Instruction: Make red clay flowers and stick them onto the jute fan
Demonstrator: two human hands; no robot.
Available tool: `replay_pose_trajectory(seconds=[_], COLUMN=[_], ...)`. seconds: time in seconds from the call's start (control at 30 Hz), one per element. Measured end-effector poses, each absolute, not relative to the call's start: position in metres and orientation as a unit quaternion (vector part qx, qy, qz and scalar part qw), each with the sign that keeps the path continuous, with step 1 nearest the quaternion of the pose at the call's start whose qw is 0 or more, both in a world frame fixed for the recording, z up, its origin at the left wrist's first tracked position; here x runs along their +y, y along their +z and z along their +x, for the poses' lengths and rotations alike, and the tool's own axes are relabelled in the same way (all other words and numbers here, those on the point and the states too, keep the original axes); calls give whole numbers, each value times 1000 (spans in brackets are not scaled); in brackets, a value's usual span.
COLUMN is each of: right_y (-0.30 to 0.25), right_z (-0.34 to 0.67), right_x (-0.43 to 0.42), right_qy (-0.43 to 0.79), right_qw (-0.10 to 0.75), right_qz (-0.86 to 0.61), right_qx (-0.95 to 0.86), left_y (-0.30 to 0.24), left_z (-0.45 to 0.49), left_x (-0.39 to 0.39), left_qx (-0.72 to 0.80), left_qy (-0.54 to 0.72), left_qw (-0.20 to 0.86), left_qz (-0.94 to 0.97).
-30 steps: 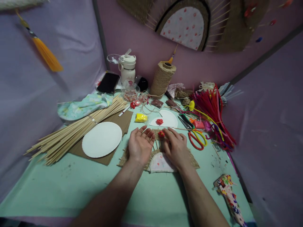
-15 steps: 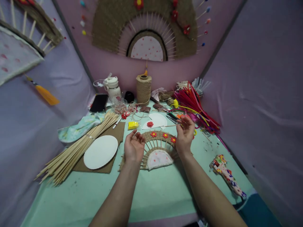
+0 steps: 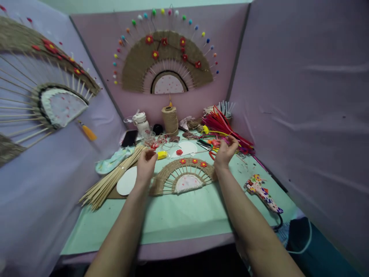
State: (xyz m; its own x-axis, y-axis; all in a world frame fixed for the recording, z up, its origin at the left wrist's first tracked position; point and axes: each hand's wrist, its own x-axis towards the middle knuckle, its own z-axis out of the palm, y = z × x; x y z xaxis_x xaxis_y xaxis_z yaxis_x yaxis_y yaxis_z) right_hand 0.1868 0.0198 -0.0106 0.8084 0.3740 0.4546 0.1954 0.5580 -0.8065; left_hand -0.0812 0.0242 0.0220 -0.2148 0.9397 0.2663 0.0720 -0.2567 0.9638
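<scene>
A small half-round jute fan (image 3: 165, 176) lies flat on the green table (image 3: 178, 215), with three red flowers along its top and a spotted cloth centre. My left hand (image 3: 146, 161) hovers just above the fan's left end, its fingers curled into a pinch. My right hand (image 3: 226, 152) is raised over the fan's right end, fingers also curled together. What either hand holds, if anything, is too small to make out.
To the left lie a bundle of bamboo skewers (image 3: 111, 181) and a white paper disc (image 3: 127, 181). At the back are a twine spool (image 3: 170, 119), a bottle (image 3: 142, 121), a phone (image 3: 129, 137) and pipe cleaners (image 3: 227, 127). A patterned glue gun (image 3: 261, 191) lies right. Big fans hang on the back wall (image 3: 167, 61) and left wall (image 3: 43, 96).
Both hands lifted off the small fan and moved apart to its two ends. The view drew back and tilted up, showing the wall fans.
</scene>
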Motion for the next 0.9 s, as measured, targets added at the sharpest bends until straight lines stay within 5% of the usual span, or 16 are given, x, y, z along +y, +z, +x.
replay_pose_trajectory(seconds=[0.27, 0.4, 0.9], right_y=[-4, -19, -28], right_z=[69, 46, 54], right_x=[-30, -45, -48], right_qy=[76, -63, -3], right_qw=[618, 432, 468], right_qz=[-296, -221, -250], right_qx=[-725, -872, -848], left_y=[34, 18, 32], left_z=[-99, -92, -72], left_x=[77, 105, 126], left_qx=[542, 546, 549], left_qy=[434, 367, 376], left_qw=[280, 293, 352], left_qz=[664, 693, 659])
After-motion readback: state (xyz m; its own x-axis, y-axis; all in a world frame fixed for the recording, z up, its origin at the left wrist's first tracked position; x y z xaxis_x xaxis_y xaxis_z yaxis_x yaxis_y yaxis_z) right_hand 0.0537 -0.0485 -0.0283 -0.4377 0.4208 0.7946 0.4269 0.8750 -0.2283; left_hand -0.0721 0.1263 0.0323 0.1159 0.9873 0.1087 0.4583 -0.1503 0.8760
